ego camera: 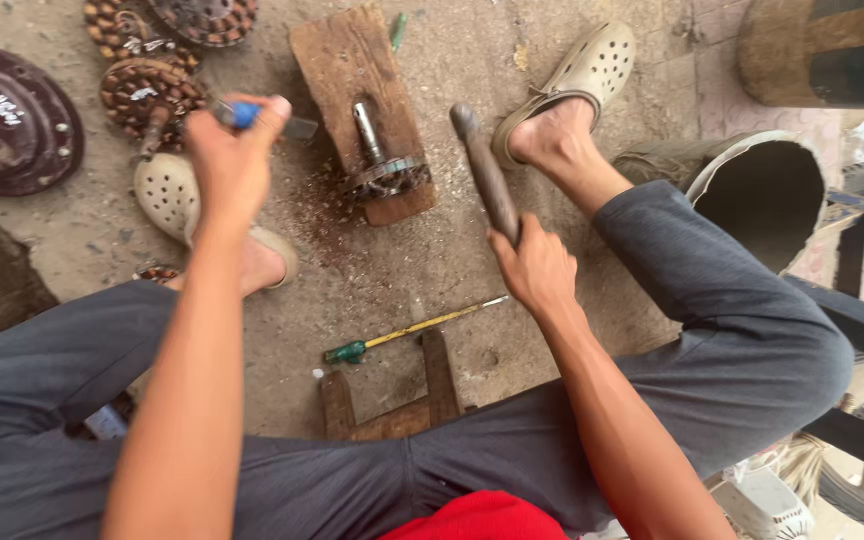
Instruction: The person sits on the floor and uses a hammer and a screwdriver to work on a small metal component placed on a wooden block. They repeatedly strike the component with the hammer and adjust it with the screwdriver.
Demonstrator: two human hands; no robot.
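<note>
On a dusty concrete floor (432, 250), seen from above, a seated person in grey trousers works between their spread knees. At the centre, toward twelve o'clock, lies a worn wooden block (352, 80), rough and rectangular, carrying a metal shaft (368, 130) that stands out of a round, ribbed rotor piece (389, 178) at the block's near end. Fine shavings speckle the floor around it.

Left hand (232, 160), at ten o'clock, has its grip closed round a blue-handled chisel (270, 120), whose flat metal blade points toward the block. Right hand (537, 268), at three o'clock of centre, has its grip wrapped on a dark, smooth hammer handle (484, 170) angled up toward the block; its head is blurred.

At six o'clock a slim screwdriver (407, 332) with a green handle and yellow shank lies on the floor, just beyond a low wooden stool (402, 400). Both feet wear cream perforated clogs (572, 80). At eleven o'clock sit copper-wound stator rings (147, 90), and at nine o'clock a dark round metal cover (7, 115) bearing white handwritten marks. A cut grey cylinder (752, 190) lies at three o'clock
</note>
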